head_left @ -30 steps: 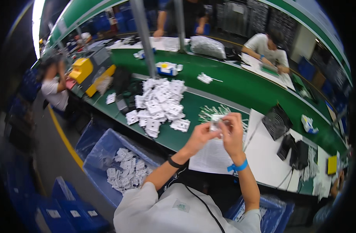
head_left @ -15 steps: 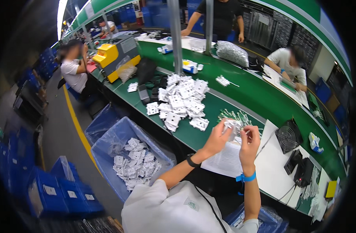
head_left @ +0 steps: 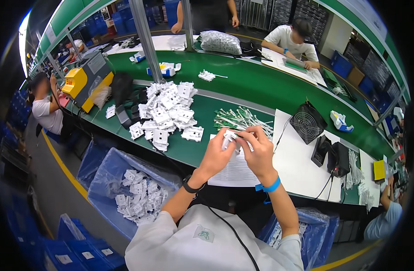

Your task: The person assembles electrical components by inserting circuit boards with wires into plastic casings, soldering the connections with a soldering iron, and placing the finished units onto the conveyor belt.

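My left hand (head_left: 216, 156) is closed round a small white plastic part (head_left: 229, 138), which it holds up above the bench. At the part's right edge, the fingers of my right hand (head_left: 260, 154) pinch together; they hide much of it. Below both hands lies a printed paper sheet (head_left: 236, 174). Just beyond them is a bunch of white leads (head_left: 247, 121) with small green boards among them. A heap of white plastic housings (head_left: 168, 108) rises to the left on the green bench (head_left: 189, 152).
A lined blue bin (head_left: 100, 192) of white housings stands at my left, another blue bin (head_left: 322, 230) by my right side. Right on the bench are a black fan (head_left: 308, 122) and a black box (head_left: 338, 159). A metal post (head_left: 146, 40) rises behind the heap. Co-workers sit around.
The view has swung to the right, so the bench and heap appear further left. My hands have come closer together around the white part, which stays in my left hand.
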Demonstrator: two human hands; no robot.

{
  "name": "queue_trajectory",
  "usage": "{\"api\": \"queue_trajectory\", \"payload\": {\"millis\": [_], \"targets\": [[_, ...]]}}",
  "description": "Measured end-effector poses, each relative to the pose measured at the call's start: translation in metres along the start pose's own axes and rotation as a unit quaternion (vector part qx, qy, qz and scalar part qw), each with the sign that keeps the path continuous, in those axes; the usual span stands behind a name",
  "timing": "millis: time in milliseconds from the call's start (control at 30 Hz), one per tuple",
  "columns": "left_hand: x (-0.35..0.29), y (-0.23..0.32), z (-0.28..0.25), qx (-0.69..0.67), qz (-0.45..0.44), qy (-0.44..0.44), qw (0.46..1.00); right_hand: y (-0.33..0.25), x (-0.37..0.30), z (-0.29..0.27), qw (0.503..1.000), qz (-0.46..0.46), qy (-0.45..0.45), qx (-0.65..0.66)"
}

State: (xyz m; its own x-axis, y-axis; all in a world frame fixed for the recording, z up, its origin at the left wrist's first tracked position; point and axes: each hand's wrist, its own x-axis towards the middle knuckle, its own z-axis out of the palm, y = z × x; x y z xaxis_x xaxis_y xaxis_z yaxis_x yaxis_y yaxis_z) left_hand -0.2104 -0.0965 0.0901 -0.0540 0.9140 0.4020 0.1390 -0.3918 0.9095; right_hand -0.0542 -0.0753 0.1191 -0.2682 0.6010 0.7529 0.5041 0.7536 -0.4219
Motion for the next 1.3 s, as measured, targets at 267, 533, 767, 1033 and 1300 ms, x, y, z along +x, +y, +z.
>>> {"api": "queue_trajectory", "payload": {"millis": [267, 533, 767, 1033, 1300], "targets": [[0.004, 0.002, -0.002, 0.059, -0.011, -0.09, 0.994, 0.015, 0.003, -0.023, 0.963, 0.168, -0.154, 0.145], [0.015, -0.038, 0.026, -0.063, -0.044, -0.087, 0.993, 0.044, -0.024, -0.029, 0.893, 0.322, -0.095, 0.298], [0.032, -0.048, 0.095, -0.108, -0.019, -0.013, 0.994, 0.038, -0.05, -0.053, 0.974, 0.221, 0.043, 0.029], [0.049, -0.06, 0.192, -0.172, -0.118, -0.11, 0.972, 0.06, -0.084, -0.072, 0.946, 0.218, 0.007, -0.241], [0.03, -0.086, 0.237, -0.186, -0.17, -0.272, 0.929, 0.176, -0.144, -0.165, 0.817, 0.437, 0.358, 0.121]]}}
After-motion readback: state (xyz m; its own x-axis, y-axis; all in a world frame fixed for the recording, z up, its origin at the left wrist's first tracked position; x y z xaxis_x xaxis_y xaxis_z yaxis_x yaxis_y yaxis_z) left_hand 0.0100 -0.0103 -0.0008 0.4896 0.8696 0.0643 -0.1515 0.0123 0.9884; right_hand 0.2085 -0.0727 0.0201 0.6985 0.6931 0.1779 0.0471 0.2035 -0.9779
